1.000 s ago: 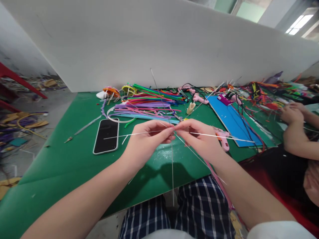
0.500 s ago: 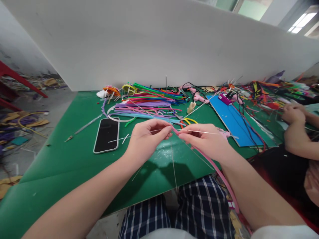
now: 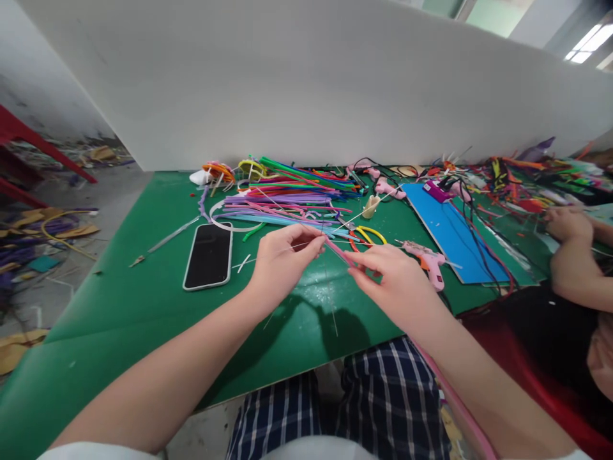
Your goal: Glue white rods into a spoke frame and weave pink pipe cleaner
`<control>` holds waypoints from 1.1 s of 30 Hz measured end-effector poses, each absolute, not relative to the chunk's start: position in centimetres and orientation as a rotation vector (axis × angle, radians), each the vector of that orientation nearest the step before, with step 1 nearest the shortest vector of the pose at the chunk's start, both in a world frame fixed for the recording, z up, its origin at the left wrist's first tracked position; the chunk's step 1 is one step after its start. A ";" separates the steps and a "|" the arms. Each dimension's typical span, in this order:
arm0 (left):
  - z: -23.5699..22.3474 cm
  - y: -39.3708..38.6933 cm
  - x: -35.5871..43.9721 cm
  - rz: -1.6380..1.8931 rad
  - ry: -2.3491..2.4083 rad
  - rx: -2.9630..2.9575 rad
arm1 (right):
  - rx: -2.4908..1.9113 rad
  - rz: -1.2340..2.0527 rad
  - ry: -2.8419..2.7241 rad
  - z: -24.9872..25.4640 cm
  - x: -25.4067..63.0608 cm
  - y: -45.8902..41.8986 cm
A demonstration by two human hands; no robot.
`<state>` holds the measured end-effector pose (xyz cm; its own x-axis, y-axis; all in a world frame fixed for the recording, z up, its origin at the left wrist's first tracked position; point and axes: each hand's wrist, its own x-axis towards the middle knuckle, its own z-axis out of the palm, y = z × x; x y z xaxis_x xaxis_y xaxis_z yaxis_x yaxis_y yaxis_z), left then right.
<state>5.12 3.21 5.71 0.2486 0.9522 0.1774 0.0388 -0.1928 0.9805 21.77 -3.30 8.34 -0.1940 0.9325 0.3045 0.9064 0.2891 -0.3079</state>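
Observation:
Between my hands a pink pipe cleaner is stretched at a slant. Its long tail runs down under my right forearm. My left hand is closed in a pinch where several thin wires cross and the pink end meets them. The wires fan out past my fingers over the table, faint and hard to follow. Thumb and forefinger of my right hand grip the pink pipe cleaner a short way right of the crossing.
On the green table lie a phone, bundled pipe cleaners, yellow-handled pliers and a pink glue gun. A blue board is at right, near another person's hands. A white panel stands behind.
My right hand has moved slightly right and down along the pink pipe cleaner, so more of it shows between my hands. The wires have turned, and the glue gun is more exposed.

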 end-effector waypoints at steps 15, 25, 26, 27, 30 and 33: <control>4.1 4.3 4.3 1.174 1.119 1.376 | -1.334 0.710 -1.873 6.3 15.8 -1.6; 2.6 3.8 3.0 1.324 1.202 1.123 | -1.201 0.536 -2.012 5.8 19.5 -0.8; 2.4 3.8 3.1 1.333 1.213 1.134 | -1.211 0.465 -2.047 5.2 19.5 -0.6; 2.2 3.8 3.1 1.339 1.221 1.149 | -1.217 0.415 -2.087 4.6 19.3 -0.4; 1.6 3.9 3.3 1.347 1.239 1.190 | -1.180 0.326 -2.146 2.9 18.6 0.1; 1.4 3.9 3.5 1.340 1.262 1.211 | -1.132 0.219 -2.142 2.2 18.2 0.2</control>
<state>3.55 3.91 1.39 -0.1107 0.9914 0.0696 0.0104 -0.0689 0.9976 18.15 0.20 2.19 -0.3780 0.7793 0.4998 0.6619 0.6049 -0.4427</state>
